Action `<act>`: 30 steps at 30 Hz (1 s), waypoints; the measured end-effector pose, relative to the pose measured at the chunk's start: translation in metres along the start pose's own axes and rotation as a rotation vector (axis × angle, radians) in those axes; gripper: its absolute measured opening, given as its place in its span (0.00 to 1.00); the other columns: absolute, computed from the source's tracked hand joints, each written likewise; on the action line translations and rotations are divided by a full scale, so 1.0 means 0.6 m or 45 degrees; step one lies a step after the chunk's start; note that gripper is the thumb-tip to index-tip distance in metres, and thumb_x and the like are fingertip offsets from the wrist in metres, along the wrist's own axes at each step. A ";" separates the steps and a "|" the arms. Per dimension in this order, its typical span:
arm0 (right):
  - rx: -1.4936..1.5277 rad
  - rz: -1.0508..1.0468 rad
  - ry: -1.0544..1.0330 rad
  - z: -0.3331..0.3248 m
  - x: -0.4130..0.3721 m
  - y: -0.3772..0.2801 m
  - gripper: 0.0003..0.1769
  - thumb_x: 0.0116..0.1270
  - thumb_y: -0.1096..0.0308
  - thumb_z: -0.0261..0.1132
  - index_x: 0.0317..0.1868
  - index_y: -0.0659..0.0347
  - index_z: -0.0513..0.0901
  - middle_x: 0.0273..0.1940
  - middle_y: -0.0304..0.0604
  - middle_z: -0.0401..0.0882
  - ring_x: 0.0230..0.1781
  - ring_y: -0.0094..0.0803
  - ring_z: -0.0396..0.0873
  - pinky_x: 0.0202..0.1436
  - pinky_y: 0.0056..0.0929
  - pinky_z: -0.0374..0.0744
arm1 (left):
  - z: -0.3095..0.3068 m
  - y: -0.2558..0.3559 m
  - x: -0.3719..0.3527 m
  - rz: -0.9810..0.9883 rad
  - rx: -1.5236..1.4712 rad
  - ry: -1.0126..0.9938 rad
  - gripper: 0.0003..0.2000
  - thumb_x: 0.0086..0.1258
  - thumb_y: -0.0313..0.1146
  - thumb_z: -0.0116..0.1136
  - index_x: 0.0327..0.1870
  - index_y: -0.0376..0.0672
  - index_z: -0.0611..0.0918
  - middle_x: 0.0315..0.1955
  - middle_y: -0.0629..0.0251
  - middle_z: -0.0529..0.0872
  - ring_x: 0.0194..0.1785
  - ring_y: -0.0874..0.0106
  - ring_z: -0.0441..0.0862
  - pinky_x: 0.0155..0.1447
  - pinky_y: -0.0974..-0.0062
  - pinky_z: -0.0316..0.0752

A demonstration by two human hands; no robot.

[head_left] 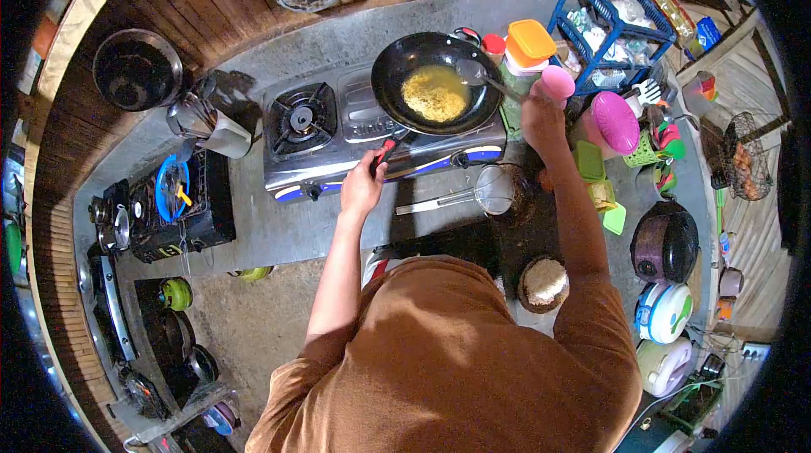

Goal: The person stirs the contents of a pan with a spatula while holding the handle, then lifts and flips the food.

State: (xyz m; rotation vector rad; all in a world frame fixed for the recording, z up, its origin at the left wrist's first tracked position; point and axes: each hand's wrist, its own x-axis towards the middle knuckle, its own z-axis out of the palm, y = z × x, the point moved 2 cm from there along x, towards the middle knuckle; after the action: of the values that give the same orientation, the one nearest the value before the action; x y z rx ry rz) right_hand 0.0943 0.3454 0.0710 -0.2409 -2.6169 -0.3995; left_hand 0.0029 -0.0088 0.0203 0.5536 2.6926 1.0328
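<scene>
Gripping pan handle (387, 150), left hand (363, 187) clenched; right hand (541, 115) outstretched, clamped on ladle (476, 73).

Left burner (300, 118) uncovered, open from above. Bare counter (279, 233) near the stove (355, 115) passable; strainer (494, 189) lies across its right end. Ladle (473, 73) crosses right rim of pan (435, 81); beyond it containers (530, 43), blue rack (612, 31) packed tight.

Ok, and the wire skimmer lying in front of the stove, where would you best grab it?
By its long thin handle, from above, near the left end. The skimmer lies flat on the counter with the handle pointing left and clear of other things, while its round mesh bowl gives little to pinch. The left hand, on the pan handle, is nearest.
</scene>
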 end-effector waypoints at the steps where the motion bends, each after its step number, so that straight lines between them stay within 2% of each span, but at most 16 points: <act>1: 0.018 0.027 -0.109 0.012 -0.009 0.004 0.09 0.55 0.70 0.59 0.35 0.63 0.81 0.22 0.47 0.76 0.28 0.51 0.79 0.34 0.44 0.78 | 0.001 -0.001 0.000 -0.013 -0.002 -0.023 0.16 0.69 0.42 0.55 0.58 0.59 0.75 0.43 0.50 0.83 0.48 0.47 0.79 0.48 0.57 0.75; 2: 0.017 0.028 -0.112 0.002 -0.010 0.000 0.09 0.55 0.70 0.59 0.35 0.63 0.81 0.22 0.47 0.76 0.28 0.51 0.79 0.34 0.44 0.78 | 0.001 0.000 -0.001 -0.013 -0.002 -0.026 0.16 0.69 0.42 0.55 0.58 0.59 0.75 0.43 0.50 0.83 0.48 0.47 0.79 0.48 0.57 0.75; 4: 0.121 0.073 -0.492 -0.009 -0.012 -0.006 0.09 0.57 0.70 0.59 0.36 0.62 0.82 0.24 0.49 0.78 0.32 0.51 0.80 0.37 0.44 0.78 | 0.001 0.002 -0.001 -0.038 0.015 -0.036 0.16 0.69 0.42 0.54 0.58 0.59 0.74 0.43 0.50 0.83 0.48 0.47 0.79 0.48 0.56 0.75; 5: 0.121 0.073 -0.493 -0.005 -0.014 -0.005 0.09 0.57 0.70 0.59 0.36 0.62 0.82 0.24 0.49 0.78 0.32 0.51 0.80 0.37 0.44 0.78 | 0.003 0.000 -0.001 -0.038 0.015 -0.037 0.16 0.69 0.42 0.54 0.58 0.59 0.74 0.43 0.50 0.83 0.48 0.47 0.79 0.48 0.56 0.75; 7: 0.574 0.068 -0.592 0.011 -0.017 -0.004 0.11 0.59 0.69 0.59 0.41 0.58 0.83 0.30 0.52 0.81 0.35 0.50 0.80 0.39 0.45 0.78 | 0.004 -0.002 0.000 0.009 0.030 0.029 0.15 0.68 0.41 0.55 0.55 0.58 0.76 0.40 0.51 0.84 0.45 0.48 0.80 0.46 0.53 0.75; 11: 0.562 0.208 -0.607 -0.040 -0.013 -0.018 0.12 0.60 0.68 0.59 0.43 0.56 0.83 0.36 0.55 0.81 0.37 0.49 0.81 0.39 0.46 0.78 | 0.002 0.002 -0.001 0.001 0.032 0.021 0.15 0.68 0.41 0.55 0.55 0.58 0.76 0.40 0.51 0.84 0.45 0.48 0.80 0.46 0.54 0.75; 13: 0.393 0.040 -0.186 -0.066 -0.018 -0.017 0.13 0.60 0.67 0.58 0.43 0.55 0.84 0.29 0.51 0.82 0.28 0.48 0.82 0.32 0.45 0.79 | -0.001 0.005 -0.003 -0.006 0.029 0.025 0.15 0.68 0.42 0.55 0.55 0.58 0.76 0.40 0.51 0.84 0.45 0.48 0.80 0.46 0.54 0.75; 17: 0.275 0.203 -0.281 -0.117 -0.013 0.002 0.15 0.61 0.69 0.56 0.46 0.52 0.84 0.29 0.50 0.81 0.28 0.46 0.82 0.31 0.45 0.79 | -0.002 0.005 -0.002 -0.045 0.045 -0.031 0.16 0.69 0.43 0.54 0.57 0.59 0.74 0.42 0.49 0.83 0.47 0.47 0.80 0.48 0.56 0.75; 19: 0.263 0.244 -0.445 -0.140 -0.016 0.009 0.19 0.57 0.76 0.56 0.48 0.50 0.83 0.42 0.47 0.82 0.39 0.47 0.81 0.41 0.47 0.79 | -0.001 0.003 -0.001 -0.029 0.031 -0.034 0.16 0.69 0.43 0.54 0.57 0.59 0.75 0.42 0.49 0.83 0.47 0.47 0.80 0.48 0.56 0.75; 20: 0.261 0.245 -0.445 -0.143 -0.021 0.013 0.19 0.57 0.76 0.56 0.48 0.50 0.83 0.42 0.47 0.82 0.39 0.47 0.81 0.41 0.47 0.79 | -0.001 0.004 -0.002 -0.029 0.029 -0.035 0.16 0.69 0.43 0.54 0.57 0.59 0.75 0.42 0.49 0.83 0.47 0.47 0.80 0.48 0.56 0.75; 22: 0.209 0.118 -0.293 -0.152 -0.029 0.017 0.20 0.55 0.77 0.56 0.47 0.51 0.83 0.41 0.47 0.82 0.36 0.47 0.82 0.37 0.46 0.78 | -0.002 0.006 -0.003 -0.041 0.044 -0.028 0.16 0.69 0.43 0.54 0.57 0.59 0.75 0.42 0.49 0.84 0.47 0.48 0.80 0.47 0.56 0.75; 26: 0.096 0.140 -0.380 -0.166 -0.028 -0.013 0.17 0.53 0.77 0.56 0.44 0.56 0.82 0.35 0.49 0.81 0.33 0.48 0.81 0.34 0.45 0.77 | -0.002 0.006 -0.003 -0.025 0.011 0.002 0.15 0.68 0.41 0.54 0.55 0.59 0.76 0.41 0.53 0.84 0.46 0.48 0.80 0.47 0.54 0.75; 27: 0.124 0.102 -0.353 -0.155 -0.030 -0.022 0.10 0.58 0.73 0.56 0.38 0.58 0.82 0.31 0.50 0.80 0.31 0.47 0.81 0.32 0.45 0.78 | -0.003 0.008 -0.004 -0.037 0.003 -0.006 0.15 0.68 0.41 0.54 0.55 0.59 0.76 0.41 0.53 0.84 0.46 0.48 0.80 0.47 0.54 0.75; 28: 0.152 0.063 -0.326 -0.143 -0.032 -0.031 0.09 0.62 0.69 0.55 0.33 0.60 0.81 0.28 0.51 0.80 0.30 0.46 0.81 0.30 0.46 0.78 | -0.004 0.010 -0.004 -0.049 -0.004 -0.013 0.15 0.68 0.40 0.54 0.55 0.59 0.76 0.41 0.53 0.84 0.46 0.48 0.80 0.47 0.54 0.75; 30: 0.261 0.049 -0.292 -0.104 -0.037 -0.046 0.09 0.63 0.69 0.54 0.33 0.61 0.81 0.28 0.52 0.80 0.31 0.47 0.82 0.31 0.46 0.79 | -0.003 0.010 -0.006 -0.035 -0.003 0.008 0.14 0.68 0.40 0.54 0.55 0.59 0.76 0.41 0.53 0.84 0.46 0.48 0.80 0.47 0.54 0.75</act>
State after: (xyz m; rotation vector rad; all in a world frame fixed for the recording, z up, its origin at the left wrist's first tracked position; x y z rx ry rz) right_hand 0.1339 0.2970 0.1062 -0.2819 -2.8473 -0.0920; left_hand 0.0073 -0.0071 0.0258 0.5120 2.6964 1.0315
